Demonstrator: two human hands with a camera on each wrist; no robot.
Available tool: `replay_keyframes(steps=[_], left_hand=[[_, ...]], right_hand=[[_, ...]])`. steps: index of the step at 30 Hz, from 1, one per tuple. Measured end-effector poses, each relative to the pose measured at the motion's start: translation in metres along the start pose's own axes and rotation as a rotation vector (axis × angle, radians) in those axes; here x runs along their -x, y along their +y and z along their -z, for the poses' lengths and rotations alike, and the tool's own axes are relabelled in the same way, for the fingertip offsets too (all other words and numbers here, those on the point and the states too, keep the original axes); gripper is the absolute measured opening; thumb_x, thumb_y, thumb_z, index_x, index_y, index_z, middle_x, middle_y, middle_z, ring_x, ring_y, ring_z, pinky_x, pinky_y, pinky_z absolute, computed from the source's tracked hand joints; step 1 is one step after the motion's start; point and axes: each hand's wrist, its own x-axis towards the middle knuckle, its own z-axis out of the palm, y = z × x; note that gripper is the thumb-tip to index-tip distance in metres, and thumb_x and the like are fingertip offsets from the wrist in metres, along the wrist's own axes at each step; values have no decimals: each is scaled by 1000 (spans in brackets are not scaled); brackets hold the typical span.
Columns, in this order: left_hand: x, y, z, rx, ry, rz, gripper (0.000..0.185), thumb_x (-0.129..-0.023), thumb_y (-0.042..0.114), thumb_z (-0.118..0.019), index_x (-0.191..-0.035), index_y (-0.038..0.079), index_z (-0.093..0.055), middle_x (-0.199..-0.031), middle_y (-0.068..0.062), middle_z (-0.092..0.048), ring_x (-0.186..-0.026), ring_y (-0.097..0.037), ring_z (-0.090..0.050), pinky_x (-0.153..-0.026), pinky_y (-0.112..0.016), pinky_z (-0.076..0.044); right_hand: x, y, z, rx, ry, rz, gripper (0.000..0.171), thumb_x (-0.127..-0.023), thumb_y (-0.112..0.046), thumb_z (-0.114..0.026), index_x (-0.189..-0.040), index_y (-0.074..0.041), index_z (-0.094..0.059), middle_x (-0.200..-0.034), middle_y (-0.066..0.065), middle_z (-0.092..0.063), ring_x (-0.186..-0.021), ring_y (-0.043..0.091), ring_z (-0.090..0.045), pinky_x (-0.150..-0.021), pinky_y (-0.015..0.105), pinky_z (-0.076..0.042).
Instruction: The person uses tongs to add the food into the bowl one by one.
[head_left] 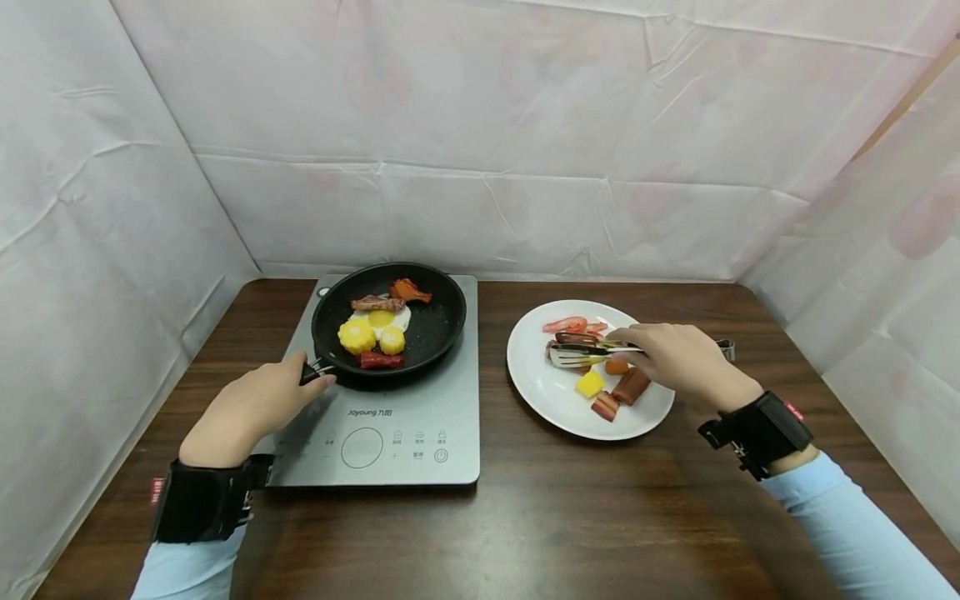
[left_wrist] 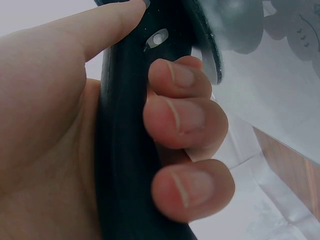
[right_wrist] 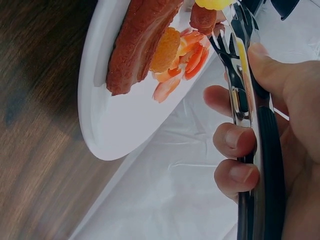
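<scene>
Tongs (head_left: 592, 352) over plate (head_left: 536, 392), mid-transfer, several pieces already in pan (head_left: 438, 321).
Right hand (head_left: 675, 360) grasping tongs; left hand (head_left: 251, 408) clenched round pan handle (left_wrist: 125, 150); food left on plate.

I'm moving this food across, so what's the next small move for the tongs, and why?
Probably close the tongs on one piece on the white plate. The right hand holds them over the plate food, while the left hand grips the frying pan handle, steadying the pan.
</scene>
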Motion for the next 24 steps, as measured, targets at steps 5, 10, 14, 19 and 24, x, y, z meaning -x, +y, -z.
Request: replay_keyframes(steps=[5, 10, 14, 19, 24], left_hand=[[0, -1, -1, 2, 5, -6, 76, -106, 52, -46, -140, -15, -38, -102, -25, -67, -80, -27, -63, -65, -43, -52], [1, 0, -1, 12, 4, -5, 72, -106, 52, -46, -135, -13, -42, -93, -17, -64, -78, -25, -59, -65, -41, -49], [0, 0, -1, 11, 6, -2, 70, -106, 52, -46, -134, -13, -43, -91, -16, -63, -77, -25, -58, -64, -41, -49], [0, 0, 0, -8, 17, -14, 75, -107, 51, -45, -140, -16, -38, -109, -31, -66, -88, -36, -68, -66, -46, -52], [0, 0, -1, -2, 15, -13, 74, -107, 50, -45, -140, -15, -38, -108, -30, -66, -86, -34, -67, -66, -45, -52]], right_hand=[[-2, -1, 0, -21, -5, -7, 31, -99, -26, -69, -129, -22, -70, -123, 2, -74, -102, 23, -72, -74, 44, -56], [-3, -2, 3, -37, 36, -4, 32, -99, -28, -67, -130, -19, -69, -121, 4, -75, -100, 25, -73, -75, 48, -56], [-6, -4, 6, -51, 88, -1, 34, -102, -33, -63, -132, -17, -68, -117, 5, -76, -91, 24, -72, -70, 44, -53], [-12, -8, 9, -44, 139, 4, 37, -103, -38, -61, -134, -18, -66, -117, 5, -76, -87, 23, -72, -63, 38, -49], [-19, -19, 14, -62, 155, -18, 39, -103, -37, -61, -136, -19, -65, -123, 7, -74, -87, 24, -71, -57, 33, -43]])
